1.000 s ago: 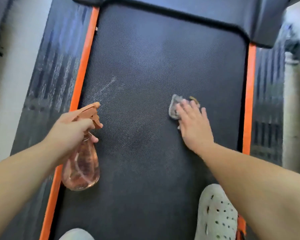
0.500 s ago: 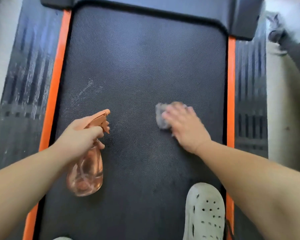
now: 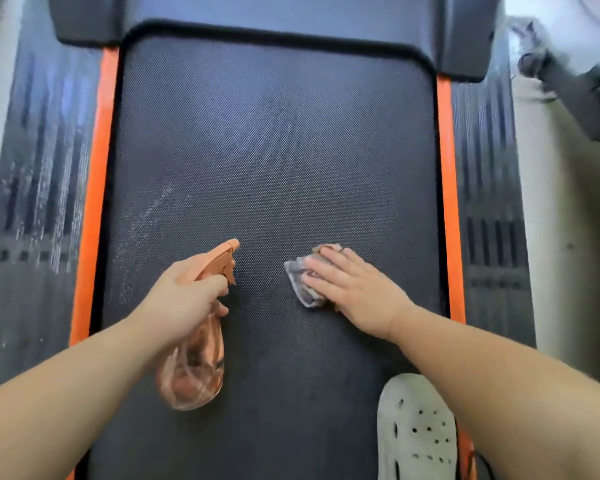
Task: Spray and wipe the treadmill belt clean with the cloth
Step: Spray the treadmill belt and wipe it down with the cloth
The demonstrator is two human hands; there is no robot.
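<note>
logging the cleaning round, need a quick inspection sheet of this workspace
surface: treadmill belt, dark, pale streaks at left
job's things: spray bottle, orange; cloth, crumpled flat on belt
clutter: white shoe on belt, lower right
grips: left hand closed on spray bottle; right hand flat, pressing cloth
cables: nothing seen
surroundings: orange side strips, pale floor

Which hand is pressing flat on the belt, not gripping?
The right hand: palm down, fingers spread over the cloth on the belt. The left hand is curled around the spray bottle.
</note>
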